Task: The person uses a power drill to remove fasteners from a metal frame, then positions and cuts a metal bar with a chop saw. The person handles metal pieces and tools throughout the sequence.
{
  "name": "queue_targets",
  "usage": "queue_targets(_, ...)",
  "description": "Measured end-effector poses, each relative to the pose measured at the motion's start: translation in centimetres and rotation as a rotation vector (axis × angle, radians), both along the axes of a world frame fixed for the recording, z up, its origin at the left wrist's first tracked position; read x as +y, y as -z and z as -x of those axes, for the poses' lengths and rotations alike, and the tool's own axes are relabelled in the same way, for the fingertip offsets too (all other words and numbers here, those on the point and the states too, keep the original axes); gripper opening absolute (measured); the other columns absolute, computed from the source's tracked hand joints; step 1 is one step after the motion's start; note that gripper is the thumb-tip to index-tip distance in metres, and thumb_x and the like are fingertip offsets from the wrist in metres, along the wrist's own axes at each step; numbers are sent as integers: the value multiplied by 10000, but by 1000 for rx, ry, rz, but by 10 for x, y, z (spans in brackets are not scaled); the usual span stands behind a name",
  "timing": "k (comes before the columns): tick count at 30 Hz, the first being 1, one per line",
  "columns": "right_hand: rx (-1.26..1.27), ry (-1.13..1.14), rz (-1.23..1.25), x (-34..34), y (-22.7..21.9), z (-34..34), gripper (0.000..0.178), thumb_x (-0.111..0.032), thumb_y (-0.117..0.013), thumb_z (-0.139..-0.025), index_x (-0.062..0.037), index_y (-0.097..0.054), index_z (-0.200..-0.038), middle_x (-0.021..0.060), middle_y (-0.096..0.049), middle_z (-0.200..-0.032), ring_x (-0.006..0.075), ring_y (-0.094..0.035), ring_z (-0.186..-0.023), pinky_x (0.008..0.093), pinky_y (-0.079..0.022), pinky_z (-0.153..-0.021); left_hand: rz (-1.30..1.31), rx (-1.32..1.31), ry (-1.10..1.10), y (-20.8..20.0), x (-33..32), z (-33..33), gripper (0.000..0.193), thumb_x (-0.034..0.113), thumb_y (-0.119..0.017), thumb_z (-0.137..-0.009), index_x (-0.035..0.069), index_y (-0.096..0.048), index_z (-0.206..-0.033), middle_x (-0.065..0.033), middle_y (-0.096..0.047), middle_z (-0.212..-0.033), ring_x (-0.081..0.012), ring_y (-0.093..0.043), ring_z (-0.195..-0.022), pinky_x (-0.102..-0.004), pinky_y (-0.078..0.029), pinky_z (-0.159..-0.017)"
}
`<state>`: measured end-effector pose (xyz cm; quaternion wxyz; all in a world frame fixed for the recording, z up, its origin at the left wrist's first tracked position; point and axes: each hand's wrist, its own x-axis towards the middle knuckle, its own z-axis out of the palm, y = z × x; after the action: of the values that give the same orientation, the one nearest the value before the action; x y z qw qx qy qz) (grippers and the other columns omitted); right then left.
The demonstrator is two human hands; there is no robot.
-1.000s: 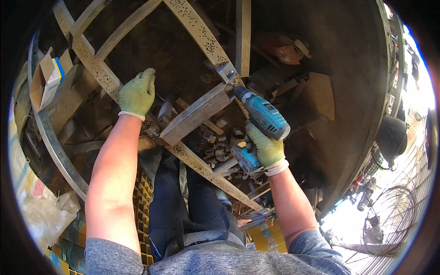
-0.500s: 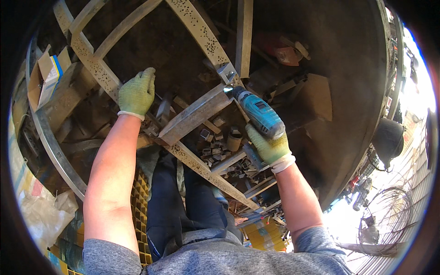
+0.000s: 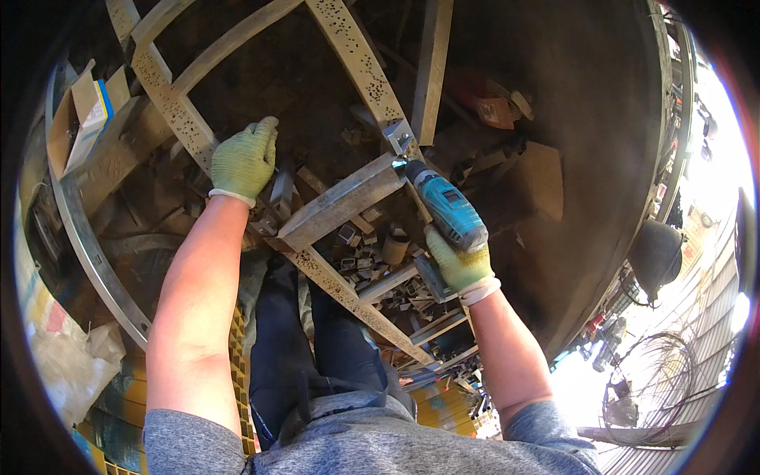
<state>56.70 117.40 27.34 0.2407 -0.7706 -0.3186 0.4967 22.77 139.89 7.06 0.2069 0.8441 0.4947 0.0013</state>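
A blue cordless drill is gripped by my gloved right hand. Its lit nose meets the joint where a short square metal tube joins a perforated metal bar. A small shiny metal bracket sits at that joint, just beyond the drill's tip. My left hand, in a yellow-green glove, is beside the left perforated bar. Its fingers are drawn together, and I cannot make out what, if anything, they hold.
Loose tube offcuts lie below the frame. An open cardboard box stands at the left, near a curved metal rail. A flat cardboard piece lies right of the drill. Coiled wire is at the lower right.
The view has shifted slightly, so the frame sits a little lower and to the right. The drill stays at the joint in my right hand; my left hand keeps much the same pose.
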Motion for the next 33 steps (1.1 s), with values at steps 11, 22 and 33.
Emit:
queue_targets(11,-55,-126,61,0,-5,-15,451,-103,-851,-1074,-9,-755,-1504,151,-838,-1422,233,-797,-1278,393,-628,-1111,-14,-40,11,-2,1,0,270,367,-658,-1183,204,-761,-1372,-110,-849,-1212,-405,-827,-1013,-558,-661,-846)
queue_targets(22,-16,63,-121,-6,-6,5,416,-21,-834,-1060,-42,-802,-1474,95,-829,-1376,198,-782,-1232,382,-629,-1093,-50,-91,-5,1,-1,2,254,364,-659,-1184,200,-763,-1347,-108,-848,-1227,-408,-822,-1058,-551,-660,-879)
queue_targets(33,96,279,60,-37,-42,11,443,-43,-861,-1046,-26,-788,-1483,100,-835,-1364,196,-807,-1184,361,-644,-1039,593,-901,-622,-38,6,-17,214,199,-760,-1185,141,-840,-1374,-57,-835,-1102,-164,-762,-869,-317,-565,-732)
